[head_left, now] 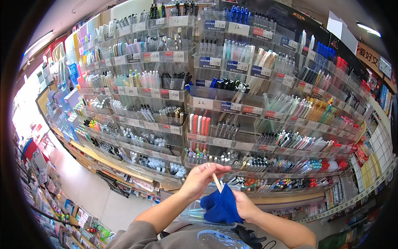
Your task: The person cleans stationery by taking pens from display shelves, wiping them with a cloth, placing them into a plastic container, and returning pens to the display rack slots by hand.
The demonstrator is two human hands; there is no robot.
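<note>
My left hand [202, 179] is closed near the upper end of a slim beige pen [217, 182], which stands tilted in front of me. A bright blue cloth [222, 207] is gathered in my right hand [246, 206], and the pen's lower part disappears behind its folds. Beside the pen, a small pale tip shows at the cloth's upper edge; I cannot tell what it belongs to. Below the cloth, close to my body, is a clear plastic box [188, 216] with a few light-coloured pens [197, 213] inside. The cloth hides part of this box.
A wide tiered rack of clear plastic pockets [203, 103] full of pens fills the view ahead, with price labels on each tier. A white wire grid [379, 145] borders it on the right. Packed shelves [54, 182] stand at lower left beside a tiled floor [108, 191].
</note>
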